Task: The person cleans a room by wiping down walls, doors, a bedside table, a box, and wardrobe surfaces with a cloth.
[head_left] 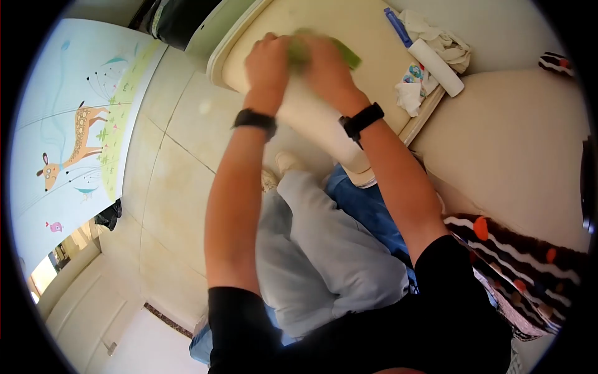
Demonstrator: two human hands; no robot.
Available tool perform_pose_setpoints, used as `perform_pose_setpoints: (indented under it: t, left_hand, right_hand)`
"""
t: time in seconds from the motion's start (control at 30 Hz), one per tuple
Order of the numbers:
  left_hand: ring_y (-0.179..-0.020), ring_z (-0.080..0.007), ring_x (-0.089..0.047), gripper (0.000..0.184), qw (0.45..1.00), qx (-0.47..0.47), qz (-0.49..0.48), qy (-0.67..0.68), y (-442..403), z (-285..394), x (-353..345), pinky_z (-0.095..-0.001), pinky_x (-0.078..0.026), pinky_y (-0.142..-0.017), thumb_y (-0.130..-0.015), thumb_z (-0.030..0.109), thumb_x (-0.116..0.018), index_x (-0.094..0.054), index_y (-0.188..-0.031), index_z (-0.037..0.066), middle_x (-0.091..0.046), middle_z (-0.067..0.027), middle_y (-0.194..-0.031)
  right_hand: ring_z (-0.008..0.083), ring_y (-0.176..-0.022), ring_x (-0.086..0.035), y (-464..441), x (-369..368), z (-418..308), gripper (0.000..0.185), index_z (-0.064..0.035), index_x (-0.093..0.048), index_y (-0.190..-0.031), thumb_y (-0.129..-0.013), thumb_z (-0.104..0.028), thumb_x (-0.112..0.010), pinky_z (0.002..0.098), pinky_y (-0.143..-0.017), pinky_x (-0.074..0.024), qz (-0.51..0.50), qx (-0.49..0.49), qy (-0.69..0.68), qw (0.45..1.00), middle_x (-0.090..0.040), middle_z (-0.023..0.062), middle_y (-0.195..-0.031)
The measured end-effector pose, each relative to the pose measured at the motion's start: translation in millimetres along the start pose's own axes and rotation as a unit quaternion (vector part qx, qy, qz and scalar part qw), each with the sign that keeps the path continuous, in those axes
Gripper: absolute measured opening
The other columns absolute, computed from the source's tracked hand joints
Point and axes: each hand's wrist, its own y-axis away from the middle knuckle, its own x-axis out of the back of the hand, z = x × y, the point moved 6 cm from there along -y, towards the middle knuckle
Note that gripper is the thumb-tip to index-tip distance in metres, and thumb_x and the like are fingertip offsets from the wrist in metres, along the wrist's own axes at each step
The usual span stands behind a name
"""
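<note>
Over the far part of the cream table (374, 43), both hands are close together at a soft green piece (347, 53) that looks like cloth or folded paper; blur hides its exact kind. My left hand (268, 65) has its fingers curled and closed at the green piece's left end. Close beside it, my right hand (325, 67) is smeared by motion but appears closed over the middle of the piece. Part of the green sticks out past the right hand. Each wrist wears a black band.
On the table's right side lie a blue pen-like item (397, 27), a white roll (436, 67), crumpled white tissue (445, 40) and a small printed packet (413, 75). A beige sofa (498, 124) stands at right, a striped blanket (517, 262) on it. Tiled floor (180, 137) lies left.
</note>
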Motion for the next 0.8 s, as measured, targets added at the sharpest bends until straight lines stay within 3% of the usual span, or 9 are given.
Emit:
perform_pose_setpoints:
  t: [0.07, 0.23, 0.33, 0.43, 0.53, 0.63, 0.8]
  left_hand:
    - [-0.091, -0.0302, -0.063, 0.029, 0.999, 0.000, -0.048, -0.002, -18, 31, -16, -0.0416, -0.052, -0.076, -0.081, 0.002, -0.054, -0.070, -0.101, 0.015, -0.064, -0.0079, -0.100]
    - [-0.089, -0.0303, -0.061, 0.018, 0.993, -0.062, -0.094, 0.024, 11, 86, -20, -0.0411, -0.054, -0.073, -0.080, 0.001, -0.054, -0.067, -0.087, 0.010, -0.063, -0.0083, -0.092]
    - [-0.086, -0.0284, -0.060, 0.012, 0.990, -0.087, -0.111, 0.017, 57, 93, -9, -0.0391, -0.054, -0.066, -0.074, -0.002, -0.057, -0.062, -0.079, 0.008, -0.059, -0.0079, -0.089]
    - [-0.084, -0.0274, -0.060, 0.014, 0.989, -0.082, -0.122, 0.012, 96, 91, 6, -0.0381, -0.054, -0.064, -0.072, -0.004, -0.057, -0.061, -0.079, 0.008, -0.058, -0.0077, -0.088]
    - [-0.084, -0.0268, -0.060, 0.015, 0.991, -0.077, -0.103, 0.029, 96, 90, 9, -0.0379, -0.053, -0.063, -0.071, -0.003, -0.058, -0.060, -0.080, 0.008, -0.057, -0.0077, -0.087]
    - [-0.085, -0.0270, -0.060, 0.012, 0.993, -0.087, -0.054, 0.050, 69, 96, 2, -0.0386, -0.053, -0.065, -0.073, -0.001, -0.058, -0.061, -0.081, 0.008, -0.058, -0.0077, -0.087]
    - [-0.088, -0.0281, -0.061, 0.009, 0.996, -0.071, -0.034, 0.042, 8, 110, -29, -0.0390, -0.053, -0.070, -0.077, 0.005, -0.058, -0.064, -0.083, 0.009, -0.060, -0.0078, -0.091]
  right_hand:
    - [0.0391, -0.104, -0.053, 2, 26, 11, 0.046, -0.0025, -0.055, -0.118, -0.073, 0.005, -0.063, 0.0445, -0.089, -0.0459, -0.006, -0.037, 0.062, 0.997, -0.058, 0.0201, -0.109]
    - [0.0388, -0.101, -0.055, 44, 68, 10, 0.036, -0.0022, -0.053, -0.108, -0.074, -0.001, -0.064, 0.0454, -0.083, -0.0478, -0.082, -0.153, 0.189, 0.966, -0.057, 0.0217, -0.103]
    - [0.0400, -0.095, -0.057, 81, 74, -5, 0.052, -0.0055, -0.051, -0.118, -0.070, -0.004, -0.071, 0.0441, -0.080, -0.0488, -0.144, -0.165, 0.201, 0.955, -0.055, 0.0205, -0.104]
    - [0.0403, -0.095, -0.057, 113, 67, -17, 0.050, -0.0058, -0.055, -0.116, -0.069, -0.002, -0.070, 0.0441, -0.081, -0.0484, -0.162, -0.170, 0.130, 0.963, -0.055, 0.0198, -0.103]
    - [0.0406, -0.099, -0.056, 102, 71, -17, 0.044, -0.0022, -0.057, -0.110, -0.067, 0.000, -0.067, 0.0451, -0.085, -0.0478, -0.146, -0.159, 0.035, 0.976, -0.058, 0.0237, -0.102]
    - [0.0410, -0.100, -0.056, 83, 78, 15, 0.046, -0.0028, -0.060, -0.112, -0.066, 0.002, -0.066, 0.0448, -0.085, -0.0475, -0.059, -0.151, 0.045, 0.986, -0.059, 0.0238, -0.102]
    - [0.0396, -0.099, -0.057, 40, 78, 50, 0.043, -0.0029, -0.061, -0.112, -0.070, -0.001, -0.067, 0.0433, -0.084, -0.0480, -0.020, -0.170, 0.127, 0.977, -0.060, 0.0226, -0.101]
